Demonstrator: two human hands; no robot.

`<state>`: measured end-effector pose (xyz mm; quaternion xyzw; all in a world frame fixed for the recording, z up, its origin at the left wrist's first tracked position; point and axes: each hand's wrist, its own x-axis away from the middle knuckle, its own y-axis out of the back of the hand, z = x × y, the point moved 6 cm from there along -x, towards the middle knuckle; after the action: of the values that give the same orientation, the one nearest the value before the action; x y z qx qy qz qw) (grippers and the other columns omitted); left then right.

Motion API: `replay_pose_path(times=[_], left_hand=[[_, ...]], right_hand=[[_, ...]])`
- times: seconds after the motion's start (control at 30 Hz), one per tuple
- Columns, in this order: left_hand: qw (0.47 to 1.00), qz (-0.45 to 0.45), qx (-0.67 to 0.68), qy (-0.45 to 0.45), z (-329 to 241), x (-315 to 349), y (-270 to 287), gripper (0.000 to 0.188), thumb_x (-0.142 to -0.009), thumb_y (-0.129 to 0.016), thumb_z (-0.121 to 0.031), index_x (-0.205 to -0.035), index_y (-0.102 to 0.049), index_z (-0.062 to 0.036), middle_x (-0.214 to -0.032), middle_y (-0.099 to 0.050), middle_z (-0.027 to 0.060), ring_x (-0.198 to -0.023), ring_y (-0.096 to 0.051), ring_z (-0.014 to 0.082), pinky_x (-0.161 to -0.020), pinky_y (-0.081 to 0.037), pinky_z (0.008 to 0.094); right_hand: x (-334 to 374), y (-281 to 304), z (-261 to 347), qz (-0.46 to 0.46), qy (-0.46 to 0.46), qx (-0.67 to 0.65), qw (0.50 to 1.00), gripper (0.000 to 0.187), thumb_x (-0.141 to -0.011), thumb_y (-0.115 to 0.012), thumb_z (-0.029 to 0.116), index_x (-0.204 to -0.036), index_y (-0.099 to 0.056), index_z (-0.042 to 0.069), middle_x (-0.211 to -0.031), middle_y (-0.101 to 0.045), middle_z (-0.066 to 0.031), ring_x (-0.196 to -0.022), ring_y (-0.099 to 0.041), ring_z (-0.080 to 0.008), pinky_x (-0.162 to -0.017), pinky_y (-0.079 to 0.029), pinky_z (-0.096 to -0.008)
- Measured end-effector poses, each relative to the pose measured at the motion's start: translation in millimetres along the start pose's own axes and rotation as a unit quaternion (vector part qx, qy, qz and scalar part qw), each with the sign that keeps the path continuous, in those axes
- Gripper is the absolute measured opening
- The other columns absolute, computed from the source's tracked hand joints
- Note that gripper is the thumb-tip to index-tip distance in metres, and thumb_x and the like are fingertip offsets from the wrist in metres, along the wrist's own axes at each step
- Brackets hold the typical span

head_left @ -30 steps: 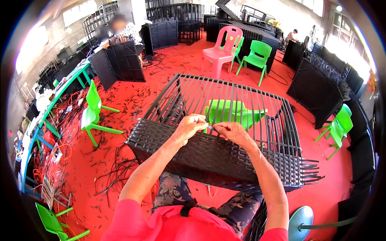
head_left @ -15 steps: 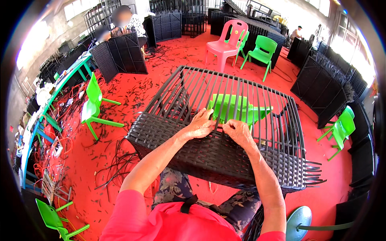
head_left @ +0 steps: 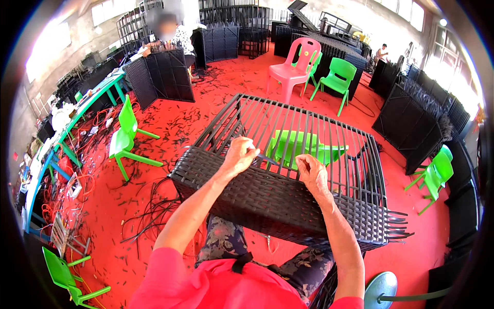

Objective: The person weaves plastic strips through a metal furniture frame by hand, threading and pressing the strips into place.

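Note:
Before me stands a black furniture frame (head_left: 288, 110), its near part woven from flat plastic strips and its far part only bare parallel strips. My left hand (head_left: 240, 155) is closed over the border between weave and bare strips. From its fingers a short dark weaving strip (head_left: 268, 160) runs to the right. To the right, over the same border, my right hand (head_left: 312, 171) is curled shut, with whatever it may hold hidden. Loose strip ends (head_left: 399, 225) stick out from the frame's right side.
Beneath the bare strips shows a green chair (head_left: 293, 147). Another green chair (head_left: 123, 135) stands left, near a blue-green table (head_left: 67, 135). A pink chair (head_left: 290, 69) stands beyond the frame. A person (head_left: 182, 38) is among black panels. Strip scraps litter the red floor (head_left: 170, 116).
My hands have moved apart: the left went left and slightly up, the right a little to the right and down. A dark strip now shows between them. The view has shifted slightly.

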<state>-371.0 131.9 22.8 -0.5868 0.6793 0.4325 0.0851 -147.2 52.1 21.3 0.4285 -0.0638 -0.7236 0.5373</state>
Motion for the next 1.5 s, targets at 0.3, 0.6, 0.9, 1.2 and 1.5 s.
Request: replay_pose_path(times=[0.3, 0.6, 0.9, 1.2, 1.5], left_hand=[[0.992, 0.062, 0.003, 0.113, -1.8, 10.2, 3.6, 0.024, -0.077, -0.068, -0.019, -0.072, -0.061, 0.0026, -0.070, -0.055, 0.0086, -0.073, -0.055, 0.0186, -0.068, -0.041, 0.0343], [0.987, 0.089, 0.043, 0.124, 5.3, 11.9, 4.4, 0.026, -0.081, -0.065, -0.024, -0.080, -0.065, 0.0022, -0.089, -0.058, 0.0153, -0.086, -0.056, 0.0253, -0.078, -0.042, 0.0378], [0.932, 0.302, -0.194, 0.051, 23.6, 9.4, -33.1, 0.025, -0.081, -0.060, -0.020, -0.103, -0.068, -0.0125, -0.141, -0.032, 0.0168, -0.134, -0.022, 0.0377, -0.108, -0.024, 0.0461], [0.951, 0.275, 0.040, 0.137, 26.3, 0.5, -18.7, 0.017, -0.078, -0.069, -0.021, -0.088, -0.068, -0.0066, -0.141, -0.034, 0.0169, -0.137, -0.017, 0.0309, -0.109, -0.018, 0.0428], [0.968, 0.037, 0.128, 0.214, 49.6, -4.5, 29.1, 0.023, -0.085, -0.065, -0.021, -0.093, -0.064, 0.0002, -0.114, -0.054, 0.0076, -0.087, -0.053, 0.0102, -0.079, -0.044, 0.0263]], right_hand=[[-25.8, -33.0, 28.7, 0.181, -0.007, -0.027, 0.983, 0.025, -0.088, -0.057, 0.028, -0.096, -0.067, 0.007, -0.071, -0.061, -0.0096, -0.063, -0.060, -0.0189, -0.057, -0.045, -0.0321], [-31.3, -78.5, -0.8, 0.275, -0.228, -0.227, 0.906, 0.033, -0.084, -0.066, 0.036, -0.076, -0.064, 0.004, -0.054, -0.044, 0.0038, -0.046, -0.036, -0.0052, -0.043, -0.030, -0.0267], [-34.9, -63.1, -4.0, 0.226, -0.222, -0.136, 0.939, 0.027, -0.084, -0.063, 0.026, -0.070, -0.060, 0.004, -0.056, -0.046, 0.0040, -0.050, -0.038, -0.0056, -0.044, -0.031, -0.0274], [-32.6, -66.8, 14.2, 0.227, -0.213, -0.104, 0.945, 0.026, -0.083, -0.063, 0.025, -0.076, -0.063, 0.000, -0.058, -0.052, 0.0012, -0.056, -0.046, -0.0055, -0.050, -0.038, -0.0264], [-54.7, -90.4, 39.2, 0.285, -0.129, -0.069, 0.947, 0.023, -0.088, -0.056, 0.024, -0.089, -0.065, 0.003, -0.061, -0.051, -0.0034, -0.057, -0.046, -0.0072, -0.054, -0.040, -0.0267]])
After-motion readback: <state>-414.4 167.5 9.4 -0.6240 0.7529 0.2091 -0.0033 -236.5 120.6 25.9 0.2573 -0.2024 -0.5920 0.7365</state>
